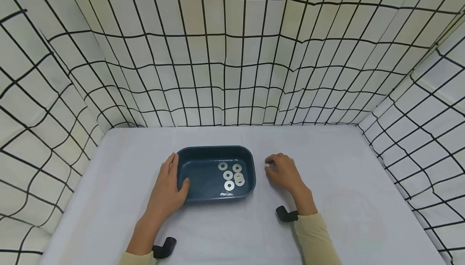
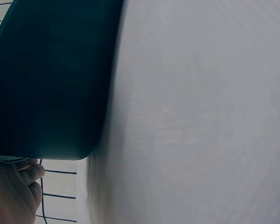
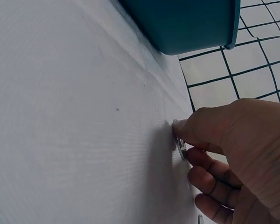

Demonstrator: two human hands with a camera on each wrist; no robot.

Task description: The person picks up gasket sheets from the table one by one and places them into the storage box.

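A dark blue-green rectangular tray [image 1: 203, 198] sits on the white tablecloth, with several flat metal washers [image 1: 229, 185] lying toward its right side, two of them overlapping. My left hand [image 1: 165, 188] holds the tray's left end, thumb over the rim and fingers along the outer side. In the left wrist view, the tray wall [image 2: 51, 84] hides part of that hand [image 2: 14, 191]. Right of the tray, my right hand [image 1: 285, 172] pinches a washer [image 3: 180, 142] between thumb and fingers, at the cloth's surface. The edge of another washer [image 3: 200, 219] shows beneath the fingers in the right wrist view.
White cloth [image 1: 225, 236] covers the table. Black netting [image 1: 225, 65] over pale walls borders the table's back and sides. A black wrist device [image 1: 165, 248] is on the left wrist, and a similar device [image 1: 286, 214] is on the right.
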